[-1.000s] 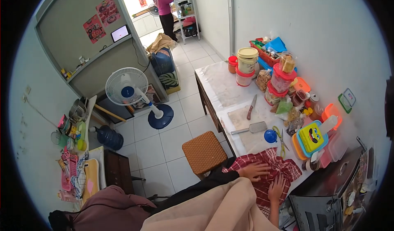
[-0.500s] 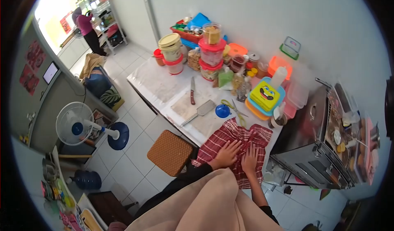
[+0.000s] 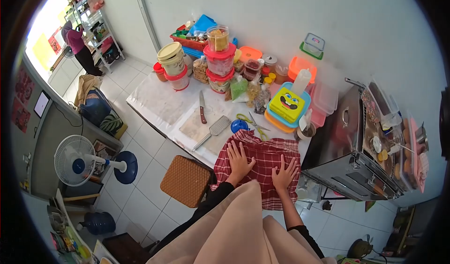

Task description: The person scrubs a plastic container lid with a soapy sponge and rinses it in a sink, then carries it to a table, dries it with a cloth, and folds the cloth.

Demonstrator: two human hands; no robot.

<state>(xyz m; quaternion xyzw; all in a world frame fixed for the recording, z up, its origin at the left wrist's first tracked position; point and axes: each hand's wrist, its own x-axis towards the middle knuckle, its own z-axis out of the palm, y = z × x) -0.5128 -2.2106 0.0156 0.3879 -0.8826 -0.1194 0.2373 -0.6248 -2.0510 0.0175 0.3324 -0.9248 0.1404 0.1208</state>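
A red checked cloth lies over the near edge of the table, part of it hanging down. My left hand rests flat on its left part, fingers spread. On the right part lies my right hand, also with fingers apart. Just beyond the cloth are a blue funnel, green-handled scissors and a flat metal grater. A knife with a brown handle lies further back on the table.
Tubs, bags and a yellow cartoon-faced box line the wall side. A metal oven stands right, a woven stool left, and a fan beyond it. Another person stands by a far shelf.
My hands have moved apart on the cloth, which now lies more spread out and flatter. The view has swung to the right.
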